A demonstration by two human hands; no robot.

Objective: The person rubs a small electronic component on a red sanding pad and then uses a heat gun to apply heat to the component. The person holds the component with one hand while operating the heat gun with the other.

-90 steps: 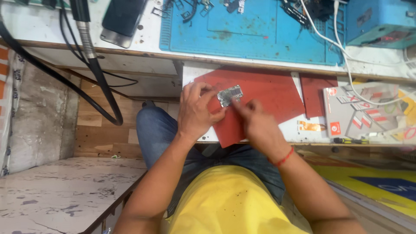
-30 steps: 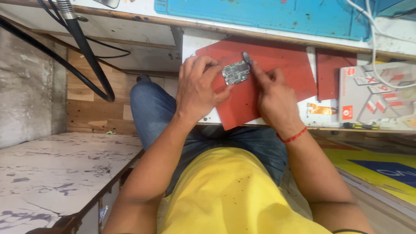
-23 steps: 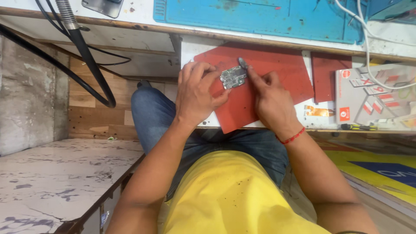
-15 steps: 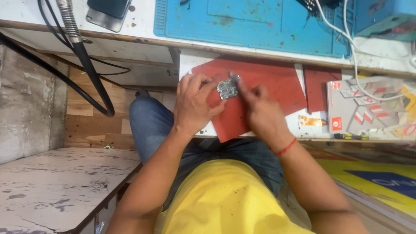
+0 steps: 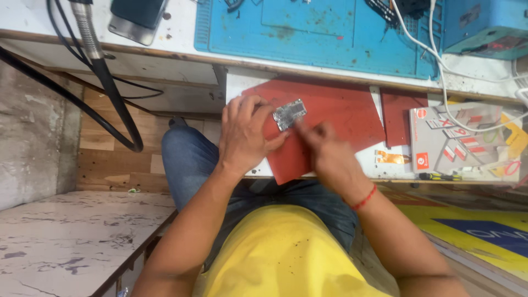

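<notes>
Over the red mat (image 5: pixel 341 113), small circuit board (image 5: pixel 290 114) in left hand (image 5: pixel 246 135) grip, right hand (image 5: pixel 324 151) fingertips touching.

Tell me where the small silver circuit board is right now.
In the head view, the small silver circuit board sits over the red mat, pinned by the left hand, with the right hand touching its lower edge.

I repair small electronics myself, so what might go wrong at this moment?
The small board is pinched only at its edge by the left hand while the right hand works on it; it may slip. The red mat overhangs the shelf edge above the lap, so anything dropped could fall off.
</notes>
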